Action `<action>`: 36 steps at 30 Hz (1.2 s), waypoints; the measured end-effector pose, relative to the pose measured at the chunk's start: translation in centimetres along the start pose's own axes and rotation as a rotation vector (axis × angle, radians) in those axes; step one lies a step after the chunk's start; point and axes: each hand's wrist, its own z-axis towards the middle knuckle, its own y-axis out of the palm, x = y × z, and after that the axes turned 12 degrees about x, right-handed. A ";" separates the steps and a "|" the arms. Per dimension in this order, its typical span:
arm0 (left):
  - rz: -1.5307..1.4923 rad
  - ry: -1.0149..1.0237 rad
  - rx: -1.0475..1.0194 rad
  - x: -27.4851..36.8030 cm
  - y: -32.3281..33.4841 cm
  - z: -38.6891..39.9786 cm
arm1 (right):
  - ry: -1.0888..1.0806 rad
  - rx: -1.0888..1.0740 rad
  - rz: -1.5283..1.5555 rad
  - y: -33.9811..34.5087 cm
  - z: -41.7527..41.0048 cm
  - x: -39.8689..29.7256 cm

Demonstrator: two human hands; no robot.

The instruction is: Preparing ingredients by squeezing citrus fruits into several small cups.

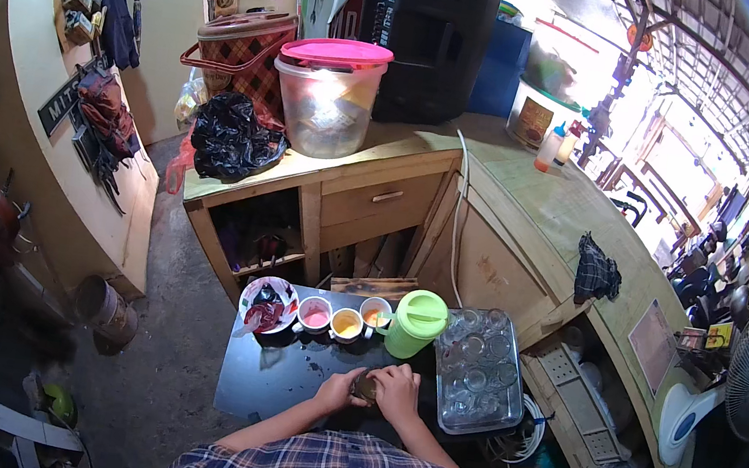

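Low over the front of the dark table (272, 379), my left hand (338, 389) grips the side of a small round brown object (366, 387), perhaps a jar. The fingers of my right hand (397, 391) close on its upper right side. Its exact kind is too small and covered to tell. Just beyond my hands stands a lime-green lidded pitcher (416, 327). To its left are three white cups, one with pink contents (315, 316), one with yellow (346, 324) and one with orange (374, 314). A clear tray (477, 425) of several upturned glass jars lies to the right.
A white bowl (246, 297) with plastic wrapping sits at the table's far left. Behind rises a wooden counter (393, 198), carrying a pink-lidded bucket (323, 108), a black plastic bag (235, 140) and a black loudspeaker (429, 44). A white cable (458, 223) hangs down its front.
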 end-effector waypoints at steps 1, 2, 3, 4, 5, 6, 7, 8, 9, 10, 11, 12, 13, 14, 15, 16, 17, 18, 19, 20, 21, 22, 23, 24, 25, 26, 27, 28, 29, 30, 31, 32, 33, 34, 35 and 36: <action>0.033 -0.069 -0.055 1.0 -0.5 0.0 | 0.002 0.001 -0.002 0.0 -0.1 0.2; 0.067 -0.138 -0.110 1.8 -1.0 0.1 | 0.047 -0.061 -0.060 0.2 -0.2 0.5; 0.067 -0.138 -0.114 1.9 -1.0 0.1 | 0.093 -0.124 -0.117 0.3 -0.4 0.8; 0.048 -0.130 -0.102 1.9 -1.0 0.1 | 0.097 -0.124 -0.118 0.5 -0.6 1.0; 0.030 -0.123 -0.092 2.0 -0.9 0.1 | 0.056 -0.125 0.009 0.6 -0.8 1.3; 0.030 -0.124 -0.092 1.8 -0.9 0.1 | 0.012 -0.126 0.137 0.6 -0.6 1.3; 0.032 -0.106 -0.074 1.6 -0.8 0.1 | 0.012 -0.127 0.138 0.5 -0.6 1.1; 0.035 -0.088 -0.056 1.4 -0.7 0.0 | 0.046 -0.077 0.050 0.4 -0.6 0.9; 0.034 -0.089 -0.056 1.0 -0.5 0.0 | 0.079 -0.029 -0.037 0.2 -0.6 0.6; 0.009 -0.082 -0.049 0.6 -0.3 0.0 | 0.079 -0.030 -0.037 0.3 -0.7 0.8; -0.016 -0.075 -0.042 0.2 -0.1 0.0 | 0.073 -0.070 0.003 0.6 -0.8 1.2; -0.016 -0.077 -0.045 0.0 0.0 0.1 | 0.072 -0.109 0.042 0.6 -0.8 1.1; -0.011 -0.074 -0.043 -0.1 0.1 0.1 | 0.074 -0.111 0.043 0.6 -0.8 1.0; -0.005 -0.071 -0.041 -0.3 0.2 0.1 | 0.065 -0.060 0.066 0.6 -0.7 0.9; -0.005 -0.071 -0.040 -0.2 0.2 0.1 | 0.053 -0.006 0.088 0.5 -0.5 0.8; -0.009 -0.075 -0.044 -0.2 0.2 0.1 | 0.051 -0.006 0.089 0.6 -0.4 0.8; -0.013 -0.078 -0.047 -0.1 0.1 0.1 | 0.081 -0.034 0.009 0.6 -0.3 0.9; -0.013 -0.078 -0.047 -0.2 0.1 0.1 | 0.112 -0.063 -0.071 0.5 -0.4 1.0; -0.001 -0.073 -0.057 -0.2 0.1 0.2 | 0.112 -0.062 -0.072 0.6 -0.5 1.2; 0.012 -0.068 -0.067 -0.3 0.2 0.3 | 0.068 -0.096 0.028 0.8 -0.8 1.4; 0.013 -0.065 -0.068 0.0 0.0 0.3 | 0.025 -0.129 0.127 0.9 -0.6 1.4; 0.022 -0.075 -0.071 0.3 -0.1 0.2 | 0.027 -0.125 0.127 0.8 -0.5 1.2; 0.031 -0.084 -0.075 0.6 -0.2 0.2 | 0.017 -0.046 0.084 0.7 -0.4 1.0; 0.033 -0.082 -0.072 0.5 -0.2 0.2 | 0.002 0.032 0.043 0.6 -0.2 0.7; 0.037 -0.068 -0.071 0.3 -0.2 0.1 | 0.000 0.034 0.045 0.6 0.0 0.7; 0.040 -0.053 -0.071 0.1 -0.2 0.1 | 0.030 -0.026 -0.022 0.6 0.1 0.9; 0.039 -0.051 -0.076 0.1 -0.1 0.1 | 0.068 -0.086 -0.093 0.5 -0.1 1.0; 0.033 -0.053 -0.070 -0.1 0.1 0.1 | 0.073 -0.085 -0.095 0.7 -0.3 1.3; 0.026 -0.056 -0.064 -0.2 0.2 0.1 | 0.037 -0.104 0.008 1.2 -0.7 1.7; 0.026 -0.056 -0.065 -0.1 0.1 0.2 | -0.003 -0.124 0.114 1.1 -0.4 1.5; 0.052 -0.080 -0.078 0.0 0.0 0.2 | -0.003 -0.125 0.114 1.0 -0.4 1.3; 0.078 -0.105 -0.091 0.1 0.0 0.2 | 0.007 -0.081 0.031 0.8 -0.3 0.9; 0.078 -0.105 -0.091 0.4 -0.2 0.2 | 0.018 -0.037 -0.053 0.5 -0.2 0.5; 0.071 -0.090 -0.085 0.7 -0.4 0.2 | 0.017 -0.038 -0.053 0.5 -0.2 0.7; 0.065 -0.074 -0.078 1.0 -0.6 0.2 | 0.056 -0.073 -0.045 0.7 -0.3 0.9; 0.065 -0.075 -0.078 0.6 -0.4 0.2 | 0.095 -0.107 -0.037 0.8 -0.3 1.1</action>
